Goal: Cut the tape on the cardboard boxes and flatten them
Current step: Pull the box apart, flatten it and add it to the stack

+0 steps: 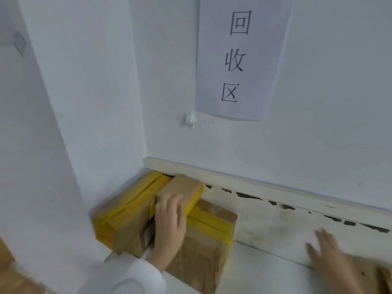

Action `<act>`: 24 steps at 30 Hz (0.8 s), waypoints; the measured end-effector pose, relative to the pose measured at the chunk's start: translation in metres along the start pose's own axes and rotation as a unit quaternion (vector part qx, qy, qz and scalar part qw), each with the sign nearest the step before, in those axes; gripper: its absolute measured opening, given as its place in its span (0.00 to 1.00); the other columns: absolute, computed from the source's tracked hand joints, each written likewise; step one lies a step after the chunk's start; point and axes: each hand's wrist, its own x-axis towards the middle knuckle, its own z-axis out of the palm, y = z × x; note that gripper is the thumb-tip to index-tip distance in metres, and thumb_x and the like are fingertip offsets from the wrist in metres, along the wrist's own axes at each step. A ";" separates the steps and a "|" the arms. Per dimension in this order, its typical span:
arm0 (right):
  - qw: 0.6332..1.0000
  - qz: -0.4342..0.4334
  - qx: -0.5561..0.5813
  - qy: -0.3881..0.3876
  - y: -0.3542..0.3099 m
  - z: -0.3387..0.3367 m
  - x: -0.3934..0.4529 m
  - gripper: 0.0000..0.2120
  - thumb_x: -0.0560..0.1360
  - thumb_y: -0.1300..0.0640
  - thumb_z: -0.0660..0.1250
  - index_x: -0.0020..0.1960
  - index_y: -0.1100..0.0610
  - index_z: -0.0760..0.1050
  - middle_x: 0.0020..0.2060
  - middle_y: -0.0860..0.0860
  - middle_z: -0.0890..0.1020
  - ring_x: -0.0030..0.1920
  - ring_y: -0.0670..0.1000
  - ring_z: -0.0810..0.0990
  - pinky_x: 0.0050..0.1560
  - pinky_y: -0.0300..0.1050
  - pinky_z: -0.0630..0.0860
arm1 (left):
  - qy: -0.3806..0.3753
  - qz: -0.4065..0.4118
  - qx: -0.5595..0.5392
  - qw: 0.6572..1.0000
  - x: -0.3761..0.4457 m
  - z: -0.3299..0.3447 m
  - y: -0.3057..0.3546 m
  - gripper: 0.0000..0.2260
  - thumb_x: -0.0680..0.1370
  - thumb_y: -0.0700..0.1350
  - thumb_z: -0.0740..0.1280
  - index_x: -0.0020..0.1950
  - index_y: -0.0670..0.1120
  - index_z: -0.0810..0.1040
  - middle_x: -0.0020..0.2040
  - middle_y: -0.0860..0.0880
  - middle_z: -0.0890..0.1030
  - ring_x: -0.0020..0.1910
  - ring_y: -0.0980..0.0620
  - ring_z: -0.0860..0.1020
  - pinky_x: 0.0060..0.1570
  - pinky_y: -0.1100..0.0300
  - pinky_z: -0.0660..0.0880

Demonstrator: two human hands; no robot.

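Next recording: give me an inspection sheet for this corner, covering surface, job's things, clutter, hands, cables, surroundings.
Surface: pale floor, scuffed and stained near the wall.
Job's things: large cardboard box in the corner, sealed with yellow tape; small box on top of it.
Clutter: brown cardboard piece at the lower right edge.
Hands: left hand grips the small box; right hand blurred, fingers spread, holding nothing.
Cables: nothing seen.
Surroundings: white walls, paper sign, chipped baseboard.

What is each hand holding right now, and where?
The left hand grips the small brown cardboard box by its near end; the right hand, fingers spread, holds nothing.
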 end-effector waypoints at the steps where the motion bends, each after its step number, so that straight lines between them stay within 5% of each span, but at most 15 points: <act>1: 1.000 -0.017 0.022 0.010 -0.035 0.009 -0.010 0.25 0.79 0.60 0.60 0.73 0.66 0.57 0.75 0.60 0.57 0.76 0.56 0.53 0.74 0.48 0.49 | -0.023 -0.062 -0.008 0.998 0.016 -0.006 -0.010 0.15 0.78 0.36 0.61 0.65 0.40 0.72 0.63 0.42 0.72 0.60 0.50 0.67 0.61 0.55 0.66; 5: 0.967 -0.023 0.218 -0.128 -0.167 0.066 -0.022 0.26 0.82 0.52 0.52 0.76 0.60 0.52 0.76 0.54 0.55 0.76 0.52 0.54 0.73 0.44 0.50 | -0.157 -0.235 -0.028 0.959 0.078 -0.012 -0.056 0.22 0.82 0.43 0.54 0.76 0.40 0.55 0.74 0.42 0.61 0.72 0.46 0.60 0.69 0.54 0.58; 11: 0.883 0.097 0.399 -0.228 -0.270 0.125 -0.033 0.31 0.81 0.46 0.53 0.77 0.58 0.44 0.75 0.54 0.58 0.74 0.54 0.59 0.69 0.45 0.60 | -0.317 -0.268 -0.041 0.909 0.089 0.001 -0.083 0.22 0.82 0.45 0.55 0.76 0.43 0.56 0.73 0.45 0.64 0.71 0.47 0.65 0.68 0.55 0.63; 14: 0.863 0.120 0.435 -0.225 -0.283 0.138 -0.034 0.35 0.81 0.48 0.54 0.76 0.59 0.36 0.76 0.55 0.55 0.74 0.56 0.58 0.70 0.46 0.60 | -0.324 -0.271 -0.038 0.905 0.084 0.005 -0.082 0.22 0.82 0.45 0.55 0.76 0.44 0.56 0.74 0.45 0.63 0.72 0.47 0.64 0.67 0.56 0.63; 20: 0.867 0.076 0.452 -0.196 -0.273 0.118 -0.040 0.32 0.82 0.49 0.53 0.77 0.57 0.39 0.74 0.54 0.59 0.72 0.54 0.62 0.68 0.45 0.62 | -0.282 -0.249 -0.082 0.923 0.083 -0.005 -0.057 0.20 0.82 0.44 0.58 0.73 0.44 0.63 0.68 0.45 0.71 0.66 0.47 0.70 0.62 0.55 0.69; 24: 0.902 -0.010 0.410 -0.138 -0.247 0.076 -0.054 0.17 0.82 0.53 0.54 0.69 0.57 0.59 0.64 0.52 0.70 0.56 0.47 0.72 0.46 0.34 0.72 | -0.261 -0.221 -0.132 0.930 0.067 -0.016 -0.016 0.13 0.81 0.45 0.60 0.64 0.43 0.73 0.58 0.46 0.78 0.54 0.51 0.76 0.52 0.55 0.76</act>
